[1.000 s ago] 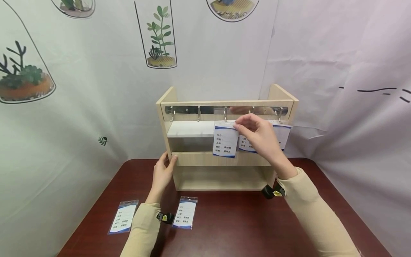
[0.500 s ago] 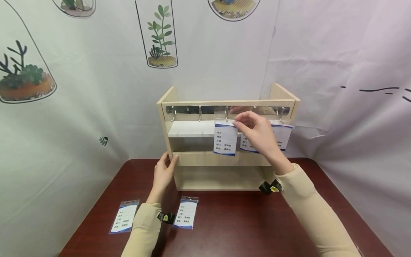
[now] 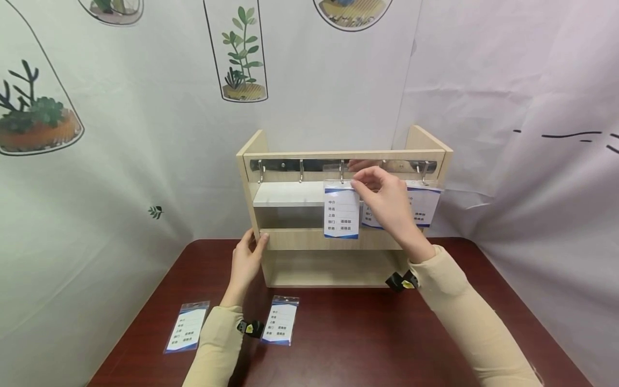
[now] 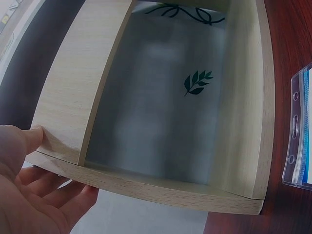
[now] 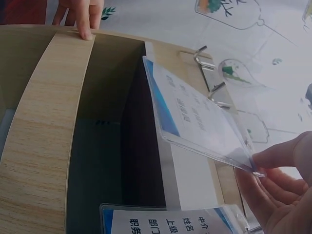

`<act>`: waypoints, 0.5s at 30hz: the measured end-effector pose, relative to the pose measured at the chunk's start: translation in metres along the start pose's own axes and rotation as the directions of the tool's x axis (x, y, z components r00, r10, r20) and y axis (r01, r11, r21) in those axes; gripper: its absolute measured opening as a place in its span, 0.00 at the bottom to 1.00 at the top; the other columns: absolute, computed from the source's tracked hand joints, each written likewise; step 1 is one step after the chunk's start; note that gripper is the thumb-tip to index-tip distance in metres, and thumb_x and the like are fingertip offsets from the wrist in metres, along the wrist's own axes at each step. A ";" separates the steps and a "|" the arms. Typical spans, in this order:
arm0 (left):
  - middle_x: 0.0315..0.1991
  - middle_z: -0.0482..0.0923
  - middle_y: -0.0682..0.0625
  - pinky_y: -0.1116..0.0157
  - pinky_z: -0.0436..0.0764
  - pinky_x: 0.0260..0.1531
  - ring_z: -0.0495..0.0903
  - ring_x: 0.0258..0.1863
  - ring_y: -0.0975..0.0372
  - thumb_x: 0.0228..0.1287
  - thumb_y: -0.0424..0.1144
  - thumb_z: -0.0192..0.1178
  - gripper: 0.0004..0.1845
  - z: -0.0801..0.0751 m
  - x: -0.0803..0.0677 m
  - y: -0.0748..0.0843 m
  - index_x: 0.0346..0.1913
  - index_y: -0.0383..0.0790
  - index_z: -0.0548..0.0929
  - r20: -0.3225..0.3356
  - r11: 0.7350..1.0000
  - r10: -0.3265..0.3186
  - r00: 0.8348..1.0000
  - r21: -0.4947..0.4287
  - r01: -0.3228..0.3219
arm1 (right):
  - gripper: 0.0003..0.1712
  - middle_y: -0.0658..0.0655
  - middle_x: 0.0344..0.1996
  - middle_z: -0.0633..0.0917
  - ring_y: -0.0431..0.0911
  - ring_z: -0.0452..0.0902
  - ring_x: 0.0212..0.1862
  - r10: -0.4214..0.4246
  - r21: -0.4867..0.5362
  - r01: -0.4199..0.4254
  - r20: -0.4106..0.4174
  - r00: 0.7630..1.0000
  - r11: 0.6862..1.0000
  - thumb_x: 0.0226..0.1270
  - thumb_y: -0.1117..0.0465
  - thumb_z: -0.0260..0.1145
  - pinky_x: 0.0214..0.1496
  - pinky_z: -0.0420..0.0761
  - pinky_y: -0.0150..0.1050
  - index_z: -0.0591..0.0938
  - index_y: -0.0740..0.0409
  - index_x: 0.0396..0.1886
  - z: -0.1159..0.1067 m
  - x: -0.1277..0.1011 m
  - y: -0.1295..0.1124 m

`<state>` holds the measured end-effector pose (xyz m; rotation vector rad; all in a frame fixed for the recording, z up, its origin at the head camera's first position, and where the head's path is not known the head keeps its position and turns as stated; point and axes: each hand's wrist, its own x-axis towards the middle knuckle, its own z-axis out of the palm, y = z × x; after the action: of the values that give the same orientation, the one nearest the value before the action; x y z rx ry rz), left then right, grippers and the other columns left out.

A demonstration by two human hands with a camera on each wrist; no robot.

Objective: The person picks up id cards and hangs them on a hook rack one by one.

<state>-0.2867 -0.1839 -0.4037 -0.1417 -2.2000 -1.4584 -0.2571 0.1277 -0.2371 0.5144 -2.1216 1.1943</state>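
Now squared up under the middle hook [image 3: 341,171] — card [image 3: 342,213], earlier tilted; top corner pinched by right-hand fingers [image 3: 361,183]. Left hand [image 3: 245,260] gripping rack [image 3: 333,239] edge on bench [image 3: 348,333] — two cards [image 3: 279,319] lying nearby.

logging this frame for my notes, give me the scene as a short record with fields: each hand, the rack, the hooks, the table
left hand: grips the left side panel of the light wooden shelf rack
right hand: pinches the top corner of a clear plastic badge sleeve with a white and blue card at the middle hook
hooks: metal hook rail; two more card sleeves hang right of it
table: dark red tabletop with two card sleeves lying flat
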 end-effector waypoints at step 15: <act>0.60 0.78 0.33 0.46 0.79 0.55 0.79 0.59 0.45 0.73 0.49 0.61 0.29 0.001 0.002 0.000 0.68 0.32 0.74 -0.003 1.000 -0.004 1.000 0.004 0.004 | 0.07 0.58 0.37 0.88 0.49 0.85 0.38 -0.044 -0.046 0.043 -0.032 0.998 0.998 0.68 0.63 0.70 0.45 0.83 0.44 0.85 0.63 0.40 0.001 0.001 -0.002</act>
<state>-0.2890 -0.1836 -0.4034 -0.1339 -2.2011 -1.4556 -0.2571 0.1253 -0.2353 0.5145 -2.0937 1.1207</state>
